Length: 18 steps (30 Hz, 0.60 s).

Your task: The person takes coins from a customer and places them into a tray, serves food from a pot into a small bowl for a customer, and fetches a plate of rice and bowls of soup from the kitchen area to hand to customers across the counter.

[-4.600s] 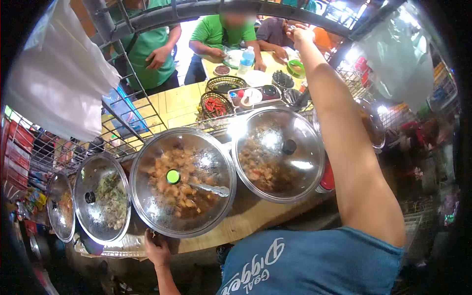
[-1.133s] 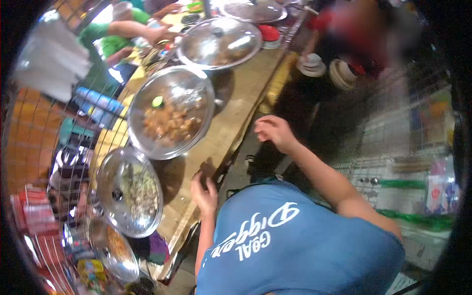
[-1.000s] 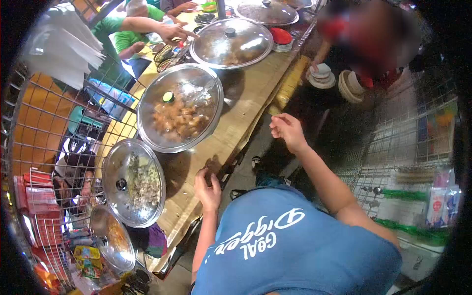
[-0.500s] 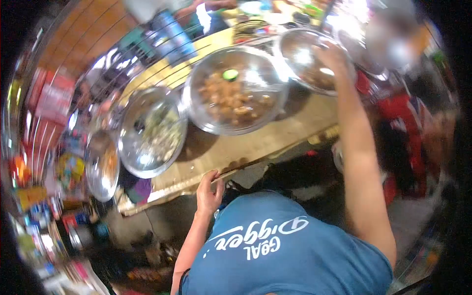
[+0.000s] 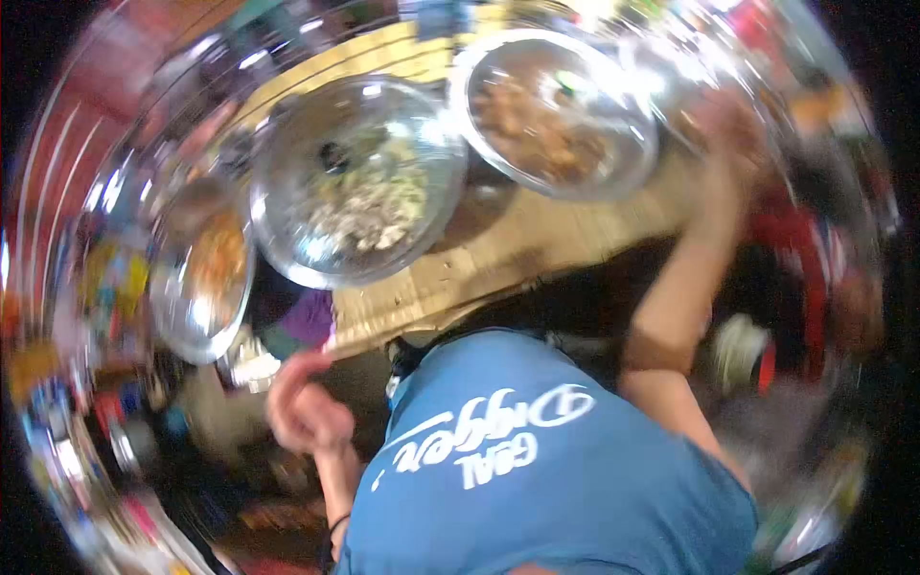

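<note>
My right hand [image 5: 730, 125] is stretched out at the upper right, over or beside a shiny metal bowl [image 5: 644, 59]; motion smears its fingers, and I cannot see whether it holds anything. Low by the table's front edge, my left hand [image 5: 311, 410] hangs with loosely curved fingers apart and nothing visible in them. Closest to me stands a wide metal bowl [image 5: 278, 225] of pale green and whitish chopped food [image 5: 379, 206]. Right of it, another metal bowl [image 5: 628, 158] holds brown chunks [image 5: 537, 125] and a small green piece.
A metal bowl [image 5: 177, 331] with orange food stands at the left end of the wooden table [image 5: 537, 244]. Thin wires run across the far side. A purple cloth [image 5: 309, 318] hangs by the left corner. A whitish round object [image 5: 743, 350] sits low on the right.
The view has swung left, so the bowls appear further right. My left hand has moved left, away from the table's edge. My right hand has left the bowl it reached into.
</note>
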{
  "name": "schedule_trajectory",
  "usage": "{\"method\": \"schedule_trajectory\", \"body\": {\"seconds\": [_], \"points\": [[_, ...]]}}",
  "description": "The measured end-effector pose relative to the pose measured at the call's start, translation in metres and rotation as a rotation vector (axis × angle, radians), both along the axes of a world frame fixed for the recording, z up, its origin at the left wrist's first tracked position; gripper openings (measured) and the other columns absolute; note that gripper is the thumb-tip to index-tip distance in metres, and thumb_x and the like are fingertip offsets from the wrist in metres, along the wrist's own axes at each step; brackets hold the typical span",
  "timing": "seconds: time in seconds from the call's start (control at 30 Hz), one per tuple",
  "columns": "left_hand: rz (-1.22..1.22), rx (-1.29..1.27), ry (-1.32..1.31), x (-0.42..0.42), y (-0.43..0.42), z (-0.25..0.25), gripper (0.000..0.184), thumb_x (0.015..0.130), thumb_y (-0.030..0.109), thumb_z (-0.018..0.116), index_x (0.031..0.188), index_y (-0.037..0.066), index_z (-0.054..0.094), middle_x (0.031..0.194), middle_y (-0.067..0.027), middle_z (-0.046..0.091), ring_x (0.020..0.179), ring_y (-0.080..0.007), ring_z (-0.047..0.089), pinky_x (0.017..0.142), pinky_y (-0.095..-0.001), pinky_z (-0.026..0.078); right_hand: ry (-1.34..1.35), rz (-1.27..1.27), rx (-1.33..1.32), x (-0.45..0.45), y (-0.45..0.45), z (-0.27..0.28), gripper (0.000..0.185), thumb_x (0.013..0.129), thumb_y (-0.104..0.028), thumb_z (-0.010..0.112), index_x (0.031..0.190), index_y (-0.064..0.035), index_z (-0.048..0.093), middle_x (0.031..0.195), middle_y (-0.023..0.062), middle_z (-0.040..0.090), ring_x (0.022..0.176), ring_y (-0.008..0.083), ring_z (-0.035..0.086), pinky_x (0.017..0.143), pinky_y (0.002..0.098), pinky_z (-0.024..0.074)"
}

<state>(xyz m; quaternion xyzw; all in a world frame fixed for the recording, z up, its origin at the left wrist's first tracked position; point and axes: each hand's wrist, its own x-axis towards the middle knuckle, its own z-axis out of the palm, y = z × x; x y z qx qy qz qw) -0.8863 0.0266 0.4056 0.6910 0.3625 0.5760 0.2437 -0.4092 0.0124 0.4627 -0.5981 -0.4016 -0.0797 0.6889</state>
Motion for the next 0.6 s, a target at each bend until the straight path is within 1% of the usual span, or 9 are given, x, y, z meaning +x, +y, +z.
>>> {"method": "schedule_trajectory", "body": {"seconds": [0.03,0.1,0.17,0.2,0.3,0.43,0.47,0.53,0.6], "points": [[-0.073,0.032,-0.169,-0.023,0.011,0.0,0.04,0.099,0.028,0.045,0.116,-0.007,0.053,0.093,-0.0179,0.065,0.077,-0.0251,0.064,0.07,-0.0361,0.054,0.125,-0.052,-0.067,-0.045,-0.002,0.001,0.025,0.089,-0.016,0.067,0.107,0.0005,0.065,0.097,0.0116,0.07,0.083,0.017,0.067,0.075,0.0272,0.0528],[-0.142,0.098,-0.083,-0.116,0.046,-0.015,0.048,0.099,0.036,0.043,0.121,-0.006,0.05,0.098,-0.0195,0.063,0.077,-0.0289,0.064,0.069,-0.0388,0.055,0.045,0.188,-0.075,-0.126,-0.008,0.004,0.017,0.09,-0.009,0.063,0.103,0.0017,0.066,0.091,0.01,0.071,0.076,0.016,0.067,0.075,0.028,0.0525],[-0.039,0.059,-0.062,-0.177,0.061,-0.005,0.046,0.098,0.034,0.045,0.121,-0.005,0.05,0.102,-0.021,0.062,0.079,-0.0306,0.063,0.067,-0.0397,0.054,0.001,0.138,-0.133,-0.195,-0.003,0.012,0.018,0.086,-0.007,0.066,0.101,0.002,0.066,0.089,0.0081,0.072,0.079,0.0163,0.068,0.076,0.0289,0.0527],[-0.147,0.17,-0.026,-0.194,0.071,0.015,0.047,0.098,0.035,0.045,0.12,-0.005,0.052,0.103,-0.0209,0.062,0.08,-0.0314,0.062,0.067,-0.0394,0.054,-0.546,-0.063,-0.398,-0.214,-0.001,0.027,0.018,0.082,-0.006,0.067,0.099,-0.0005,0.067,0.09,0.0076,0.072,0.081,0.0174,0.069,0.076,0.0297,0.0529],[0.18,0.186,-0.122,-0.293,0.072,0.049,0.049,0.096,0.038,0.044,0.112,-0.008,0.053,0.101,-0.027,0.061,0.082,-0.0349,0.063,0.062,-0.041,0.056,-0.155,0.166,-0.279,-0.217,-0.006,0.012,0.02,0.086,-0.013,0.061,0.098,0.0017,0.065,0.092,0.0088,0.068,0.083,0.0182,0.062,0.075,0.0301,0.0488],[0.341,0.302,-0.264,-0.406,0.068,0.082,0.051,0.101,0.039,0.04,0.116,-0.007,0.054,0.107,-0.0229,0.063,0.086,-0.0326,0.065,0.067,-0.042,0.057,0.295,0.606,-0.115,-0.157,0.004,-0.019,0.029,0.091,-0.023,0.053,0.097,0.0047,0.062,0.095,0.0105,0.062,0.085,0.0193,0.054,0.075,0.0306,0.0433],[0.479,0.348,-0.037,-0.418,0.061,0.089,0.053,0.101,0.04,0.038,0.116,-0.009,0.053,0.106,-0.0232,0.064,0.081,-0.0336,0.066,0.067,-0.0412,0.057,0.33,0.716,-0.084,-0.158,0.014,-0.02,0.032,0.092,-0.025,0.051,0.097,0.0054,0.061,0.095,0.0109,0.061,0.085,0.0196,0.052,0.075,0.0308,0.0419],[0.625,0.398,0.039,-0.458,0.041,0.083,0.053,0.101,0.039,0.04,0.114,-0.011,0.053,0.101,-0.0231,0.066,0.071,-0.0331,0.067,0.068,-0.0401,0.058,0.274,0.878,-0.042,-0.203,0.038,-0.011,0.039,0.095,-0.03,0.047,0.096,0.0069,0.059,0.097,0.0117,0.058,0.086,0.0201,0.048,0.074,0.031,0.0392],[0.658,0.432,0.033,-0.503,0.022,0.079,0.052,0.101,0.038,0.041,0.115,-0.011,0.053,0.101,-0.0232,0.066,0.069,-0.0329,0.067,0.068,-0.0397,0.058,0.039,0.919,0.028,-0.357,0.059,0.008,0.042,0.094,-0.029,0.045,0.103,0.0098,0.058,0.098,0.0137,0.055,0.087,0.0221,0.044,0.078,0.0361,0.0363]]}}
